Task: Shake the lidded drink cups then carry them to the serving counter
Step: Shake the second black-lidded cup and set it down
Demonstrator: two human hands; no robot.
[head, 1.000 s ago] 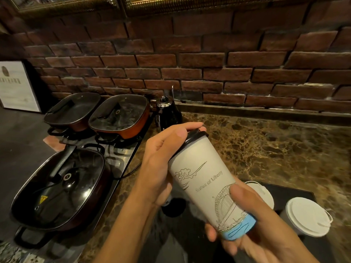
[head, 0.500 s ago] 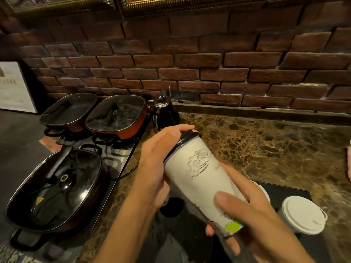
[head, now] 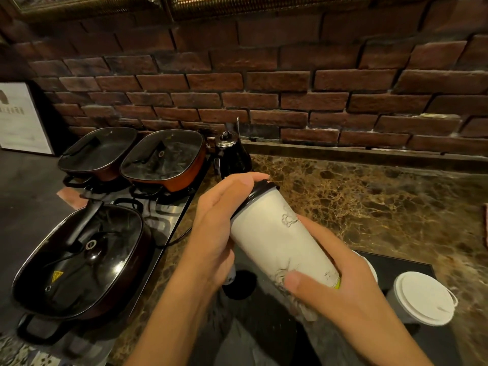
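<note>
I hold a tall white paper cup (head: 274, 233) with a black lid, tilted so the lid points up and to the left, above the counter. My left hand (head: 219, 223) wraps the top, its fingers lying over the black lid. My right hand (head: 340, 289) grips the cup's bottom end. The print on the cup is blurred. A second cup with a white lid (head: 422, 297) stands on a black tray (head: 401, 262) at the lower right. A third white lid (head: 371, 265) peeks out behind my right hand.
Three lidded pans (head: 84, 254) (head: 163, 159) (head: 97, 151) sit on a cooktop to the left. A black gooseneck kettle (head: 232, 154) stands by the brick wall. Brown marble counter (head: 369, 196) spreads to the right. A small dark round object (head: 237, 286) lies under my left wrist.
The cup has turned in my hands: the lettering and blue band seen earlier have rotated away. Both hands keep their hold, and the view has shifted slightly.
</note>
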